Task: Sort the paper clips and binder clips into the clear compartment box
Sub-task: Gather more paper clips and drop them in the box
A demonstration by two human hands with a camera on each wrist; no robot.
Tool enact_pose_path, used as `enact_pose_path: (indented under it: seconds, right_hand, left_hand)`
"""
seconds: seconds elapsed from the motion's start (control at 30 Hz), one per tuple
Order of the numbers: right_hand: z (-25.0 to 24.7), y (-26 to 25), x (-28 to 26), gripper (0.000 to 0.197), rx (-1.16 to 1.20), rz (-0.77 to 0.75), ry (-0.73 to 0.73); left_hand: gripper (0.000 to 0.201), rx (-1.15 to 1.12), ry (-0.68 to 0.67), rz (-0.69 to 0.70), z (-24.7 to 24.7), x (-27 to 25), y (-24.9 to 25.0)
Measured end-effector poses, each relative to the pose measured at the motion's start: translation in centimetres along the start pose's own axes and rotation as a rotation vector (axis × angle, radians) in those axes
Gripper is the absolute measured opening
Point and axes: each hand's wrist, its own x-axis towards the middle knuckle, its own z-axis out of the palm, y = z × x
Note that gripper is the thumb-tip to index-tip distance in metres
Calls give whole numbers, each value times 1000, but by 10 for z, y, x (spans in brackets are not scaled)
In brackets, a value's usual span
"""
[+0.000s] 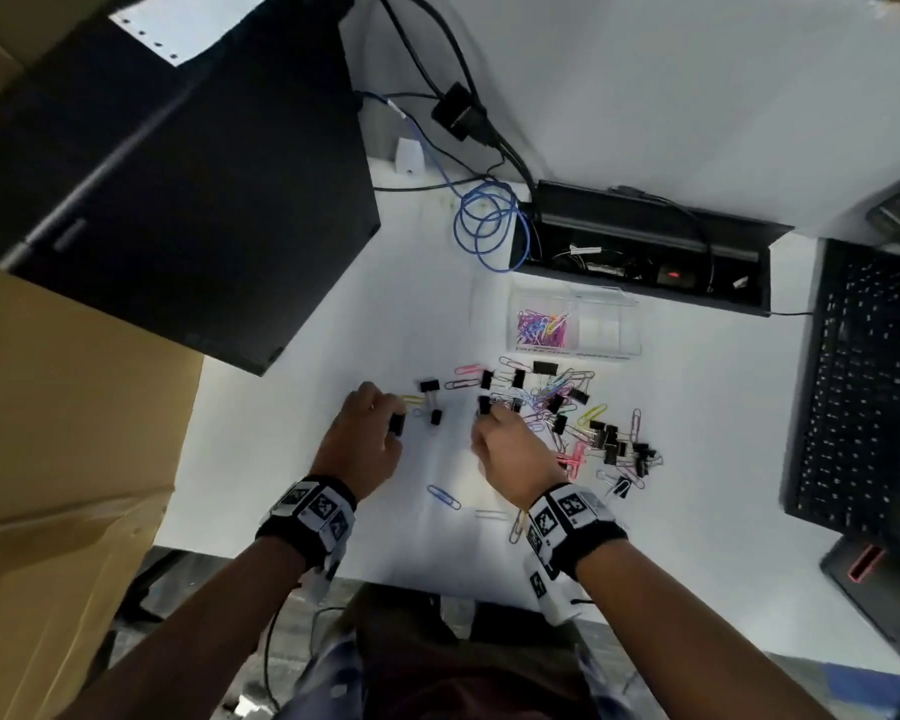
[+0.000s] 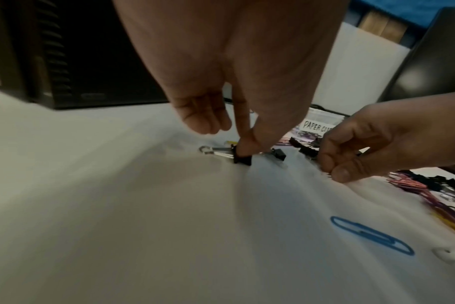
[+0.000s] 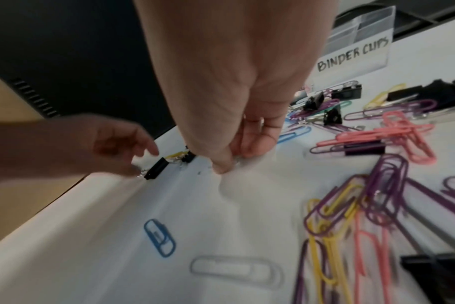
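Observation:
The clear compartment box (image 1: 631, 339) stands at the back of the white desk, with coloured paper clips (image 1: 541, 327) in its left compartment; its labels read PAPER CLIPS (image 2: 316, 127) and BINDER CLIPS (image 3: 356, 55). In front of it lies a mixed pile of clips (image 1: 567, 407). My left hand (image 1: 370, 428) pinches a black binder clip (image 2: 242, 157) that rests on the desk, left of the pile. My right hand (image 1: 505, 444) pinches something small and silvery (image 3: 237, 162) at the desk surface; what kind of clip it is I cannot tell. A blue paper clip (image 1: 444, 497) lies between my wrists.
A black computer tower (image 1: 178, 174) and a cardboard box (image 1: 48, 459) stand to the left. A keyboard (image 1: 863, 387) lies on the right. An open cable tray (image 1: 640, 252) and a coiled blue cable (image 1: 489, 226) sit behind the box. A white paper clip (image 3: 237, 269) lies near the front edge.

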Motion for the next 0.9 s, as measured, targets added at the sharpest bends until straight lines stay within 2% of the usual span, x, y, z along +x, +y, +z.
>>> enact_pose_path:
  seconds: [0.07, 0.17, 0.3, 0.4, 0.5, 0.6, 0.7, 0.73, 0.8, 0.9]
  right_hand:
    - [2, -3, -1, 8, -18, 15, 5]
    - [1, -7, -7, 13, -18, 47, 6]
    - [5, -8, -14, 26, 29, 68, 6]
    - [7, 0, -21, 38, 230, 131, 61]
    - [-2, 6, -28, 30, 369, 168, 192]
    - [-21, 9, -30, 19, 528, 324, 232]
    - [-34, 18, -25, 24, 656, 393, 293]
    - [-36, 22, -22, 27, 663, 396, 313]
    - [-43, 29, -18, 36, 594, 371, 315]
    - [-49, 38, -15, 35, 395, 256, 230]
  left_hand:
    - [23, -38, 20, 130, -1, 12, 10]
    - [25, -20, -10, 224, 7, 43, 31]
    - [43, 22, -166, 162, 17, 79, 52]
    - [32, 102, -176, 145, 20, 92, 57]
    - [21, 204, -207, 176, 23, 99, 59]
    - [21, 248, -232, 169, 25, 101, 59]
    - [7, 187, -224, 183, 20, 98, 59]
    - [2, 150, -215, 188, 16, 95, 60]
    - [12, 87, -195, 175, 12, 89, 58]
    - [13, -62, -144, 84, 12, 86, 53]
